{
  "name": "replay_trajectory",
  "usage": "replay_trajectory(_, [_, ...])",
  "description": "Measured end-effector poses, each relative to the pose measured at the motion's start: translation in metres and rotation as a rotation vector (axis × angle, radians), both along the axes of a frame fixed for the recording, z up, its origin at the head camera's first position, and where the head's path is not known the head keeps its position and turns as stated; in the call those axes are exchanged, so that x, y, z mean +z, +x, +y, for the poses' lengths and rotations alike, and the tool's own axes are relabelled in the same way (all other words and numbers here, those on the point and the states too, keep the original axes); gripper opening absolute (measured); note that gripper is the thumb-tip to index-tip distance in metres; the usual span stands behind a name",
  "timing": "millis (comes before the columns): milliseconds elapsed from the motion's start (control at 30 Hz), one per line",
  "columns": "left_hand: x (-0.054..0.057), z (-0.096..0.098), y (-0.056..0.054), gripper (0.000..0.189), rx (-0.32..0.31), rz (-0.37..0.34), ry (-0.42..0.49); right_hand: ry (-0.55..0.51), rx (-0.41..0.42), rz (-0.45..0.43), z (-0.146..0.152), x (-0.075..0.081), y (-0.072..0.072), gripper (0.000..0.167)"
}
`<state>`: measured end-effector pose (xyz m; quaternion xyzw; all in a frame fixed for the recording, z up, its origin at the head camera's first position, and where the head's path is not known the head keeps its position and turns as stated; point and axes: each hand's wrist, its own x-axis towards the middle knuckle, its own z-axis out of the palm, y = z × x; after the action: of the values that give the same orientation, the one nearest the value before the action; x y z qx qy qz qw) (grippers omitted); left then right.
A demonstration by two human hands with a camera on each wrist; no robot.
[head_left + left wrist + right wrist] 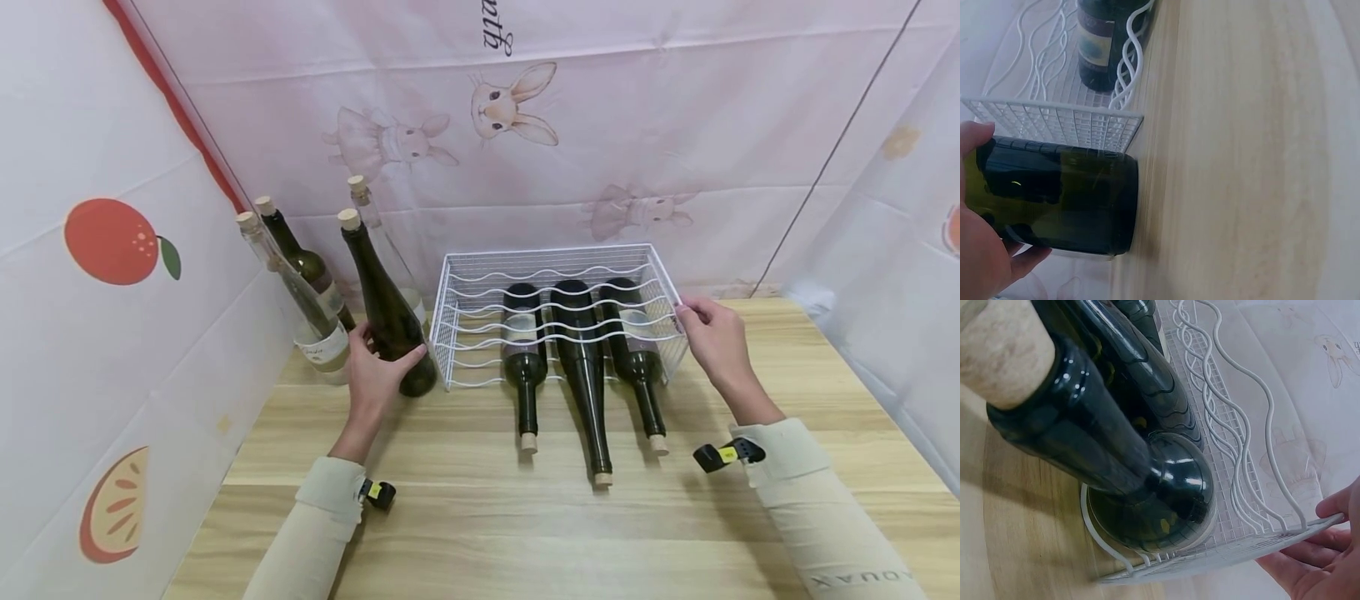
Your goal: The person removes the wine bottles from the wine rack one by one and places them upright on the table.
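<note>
We took the white wire rack point(480, 265) as the centre of the dial, with twelve o'clock pointing away from the person. At nine o'clock, just beside the rack's end, we saw the left hand point(371, 371) gripping a dark green bottle point(386, 300) low on its body, thumb on the rack side and fingers round the other. The bottle was corked and roughly upright; we could not tell whether its base bore on the wooden table point(487, 517).

At three o'clock, we found the right hand point(712, 346) pinching the rim of the rack's end panel between thumb and fingers.

Within the rack we counted three dark bottles lying side by side under the wavy wires: a left bottle point(523, 367), a middle bottle point(588, 383) and a right bottle point(641, 358). We saw their corked necks stick out towards six o'clock, the middle one reaching nearest the person.

Measured from the gripped bottle, we noted three more corked bottles standing: a labelled clear bottle point(322, 346) at nine o'clock, a darker bottle point(303, 262) at ten, and a rear clear bottle point(382, 237) just past twelve, partly hidden.
</note>
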<state>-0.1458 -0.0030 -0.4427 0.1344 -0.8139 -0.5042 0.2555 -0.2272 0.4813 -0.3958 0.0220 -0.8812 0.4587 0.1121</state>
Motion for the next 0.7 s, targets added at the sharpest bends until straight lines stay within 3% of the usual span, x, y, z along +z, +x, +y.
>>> replay_trajectory(500, [-0.0033,-0.0061,-0.0085,0.100,-0.119,-0.022,-0.004,-0.050,-0.044,-0.086,0.0019,-0.0036,-0.0017,0.047])
replay_trajectory(700, [-0.0061,-0.0061,-0.0100,0.099,-0.144,-0.023,0.011,-0.128,-0.072,-0.096,0.0011,-0.0081,-0.0022,0.046])
